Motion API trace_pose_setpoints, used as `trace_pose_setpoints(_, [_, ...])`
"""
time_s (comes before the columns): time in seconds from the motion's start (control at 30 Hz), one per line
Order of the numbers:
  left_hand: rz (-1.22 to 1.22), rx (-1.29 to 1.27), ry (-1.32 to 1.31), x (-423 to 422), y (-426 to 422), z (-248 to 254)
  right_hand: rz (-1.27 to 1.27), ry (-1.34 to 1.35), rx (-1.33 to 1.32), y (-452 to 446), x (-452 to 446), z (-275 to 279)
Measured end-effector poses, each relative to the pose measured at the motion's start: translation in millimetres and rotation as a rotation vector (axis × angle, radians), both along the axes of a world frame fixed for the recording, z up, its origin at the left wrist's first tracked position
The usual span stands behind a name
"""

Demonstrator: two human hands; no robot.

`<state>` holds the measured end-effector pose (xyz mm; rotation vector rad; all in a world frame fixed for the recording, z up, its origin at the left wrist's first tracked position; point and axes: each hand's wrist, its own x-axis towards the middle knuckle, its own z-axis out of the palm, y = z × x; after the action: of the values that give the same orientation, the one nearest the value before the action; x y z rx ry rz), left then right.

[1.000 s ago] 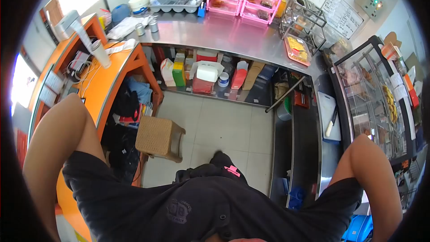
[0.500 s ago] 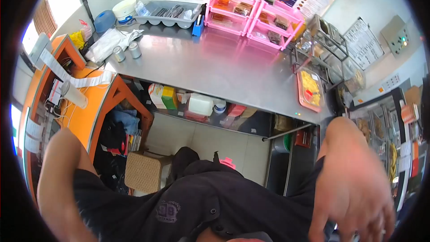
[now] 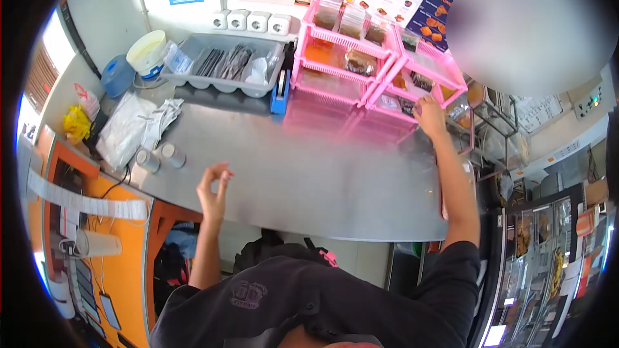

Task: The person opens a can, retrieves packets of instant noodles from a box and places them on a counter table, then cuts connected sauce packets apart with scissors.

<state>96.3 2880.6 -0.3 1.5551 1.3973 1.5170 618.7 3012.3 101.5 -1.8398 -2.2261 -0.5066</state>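
Observation:
My left hand [image 3: 213, 188] hovers over the near left part of the steel counter [image 3: 290, 174], fingers curved and apart, holding nothing. My right hand [image 3: 428, 116] reaches to the front edge of the right pink rack [image 3: 412, 71], by its lower tier; its fingers are bent and what they hold, if anything, is too small to tell. Packets and a dark-filled bag lie on that rack's tiers. Beside it stands the left pink rack [image 3: 345, 51], with more packets and orange sachets.
A grey cutlery tray [image 3: 187, 77], a blue tape dispenser [image 3: 280, 92] and a white bucket [image 3: 147, 55] stand at the back left. Two cans [image 3: 173, 154] sit by white plastic bags [image 3: 129, 125]. Metal racks [image 3: 496, 113] and a glass display case [image 3: 535, 264] are at right.
The view has moved closer to the counter. My right hand has gone from low at the right to the pink rack, and my left hand has come into view over the counter.

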Motion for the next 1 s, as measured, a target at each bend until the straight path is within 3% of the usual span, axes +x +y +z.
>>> trace_pose_setpoints(0.1, [-0.153, -0.196, -0.121, 33, 29, -2, -0.313, 0.336, 0.076, 61, 48, -68])
trace_pose_setpoints(0.2, [-0.327, -0.264, 0.123, 41, 56, 3, -0.354, 0.502, 0.152, 119, 72, -102])
trace_pose_setpoints(0.3, [-0.281, -0.291, 0.197, 33, 77, 7, -0.421, 0.754, -0.014, 187, 99, -125])
trace_pose_setpoints(0.33, [-0.230, -0.307, 0.171, 33, 80, 7, -0.328, 0.572, 0.085, 204, 106, -130])
trace_pose_setpoints(0.37, [-0.179, -0.320, 0.148, 31, 84, 7, -0.174, 0.651, 0.032, 222, 120, -136])
trace_pose_setpoints(0.4, [-0.129, -0.333, 0.125, 29, 87, 5, -0.116, 0.497, 0.172, 250, 143, -160])
trace_pose_setpoints(0.5, [-0.056, -0.378, 0.032, 31, 95, -18, -0.230, 0.512, 0.080, 282, 143, -148])
trace_pose_setpoints(0.73, [-0.354, -0.393, 0.101, 61, 134, -42, -0.334, 0.633, 0.023, 278, 145, -137])
trace_pose_setpoints(1.0, [-0.389, -0.371, 0.084, 48, 156, -51, -0.244, 1.122, 0.169, 246, 123, -112])
